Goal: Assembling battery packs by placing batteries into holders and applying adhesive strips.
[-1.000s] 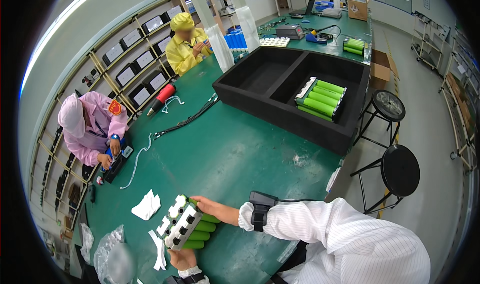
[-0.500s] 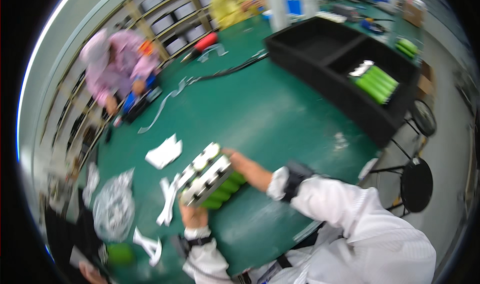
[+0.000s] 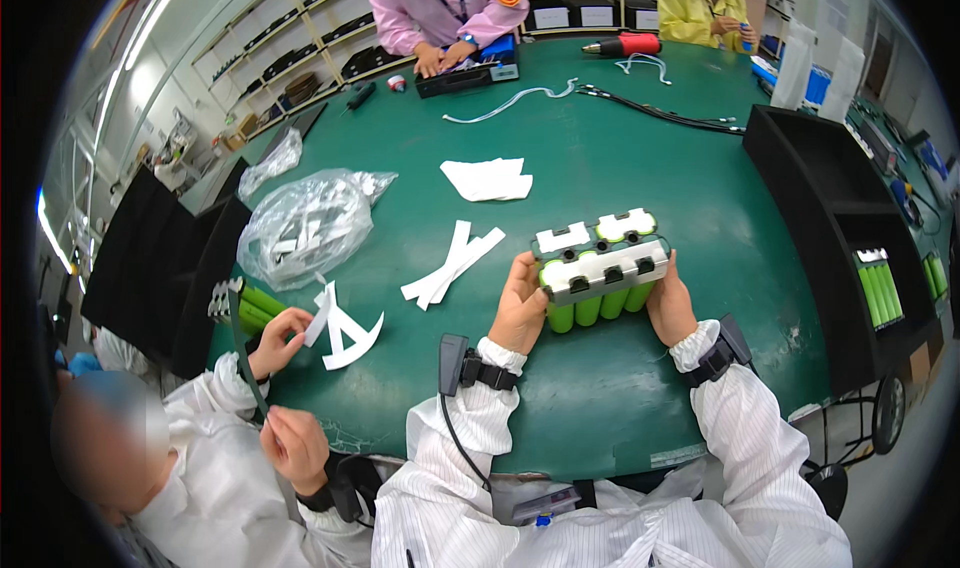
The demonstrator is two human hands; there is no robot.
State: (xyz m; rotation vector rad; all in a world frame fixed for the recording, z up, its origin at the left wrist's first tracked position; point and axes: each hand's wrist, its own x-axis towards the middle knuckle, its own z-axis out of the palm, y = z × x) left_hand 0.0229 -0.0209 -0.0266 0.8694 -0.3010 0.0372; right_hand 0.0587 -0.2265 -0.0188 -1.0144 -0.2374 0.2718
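1. Green work surface [image 3: 640,168] fills the view, shelving along the far wall, other people seated around it; we sit at the near edge.
2. We have the battery pack [image 3: 602,271] between both hands, lying on the surface just in front of us: a row of green cylindrical cells in white end holders, white caps on top.
3. Left hand [image 3: 520,308] presses the pack's left end, fingers curled narrow around it; right hand [image 3: 670,303] clamps the right end the same way. Both hold the pack, nothing else.
4. Done so far, by our reading: cells are seated in the holders and the pack looks assembled as a block. We cannot tell whether the top caps are fully pressed home.
5. Left to do, we judge: white strips [image 3: 455,260] lie unused just left of the pack, and a folded white sheet [image 3: 488,179] sits farther off, so any wrapping or insulating is not yet on it.
6. Black bin [image 3: 830,208] to the right already has finished-looking green cells [image 3: 880,288] in one compartment; our pack is well apart from it.
7. Neighbour on our left handles white paper cut-outs [image 3: 345,333] beside a clear plastic bag [image 3: 305,223]; separate work.
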